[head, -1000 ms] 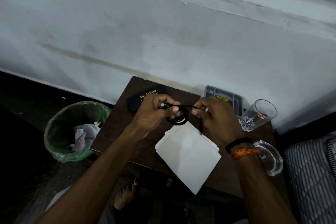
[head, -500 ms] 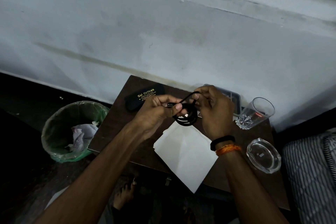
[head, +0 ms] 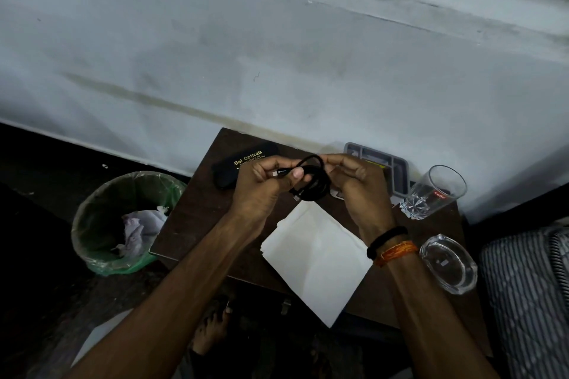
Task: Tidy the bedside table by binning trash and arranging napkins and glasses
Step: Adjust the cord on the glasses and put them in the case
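Hands, two, left hand (head: 261, 184), right hand (head: 358, 184), gripping one coiled cable (head: 314, 183), perhaps two napkins (head: 317, 258), one glass (head: 434, 192)

Bare-armed and sleeveless to the frame's edge, with a black band (head: 387, 240) and an orange thread band (head: 397, 252) below the right hand's (head: 358, 186) fingers.

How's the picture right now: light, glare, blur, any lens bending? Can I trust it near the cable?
Head view: dim, the floor almost black; wide-angle bend curves the wall edges; the cable between left hand and right hand is sharp enough, plug visible; slight sparkle on the glass; the ashtray reads clearly.
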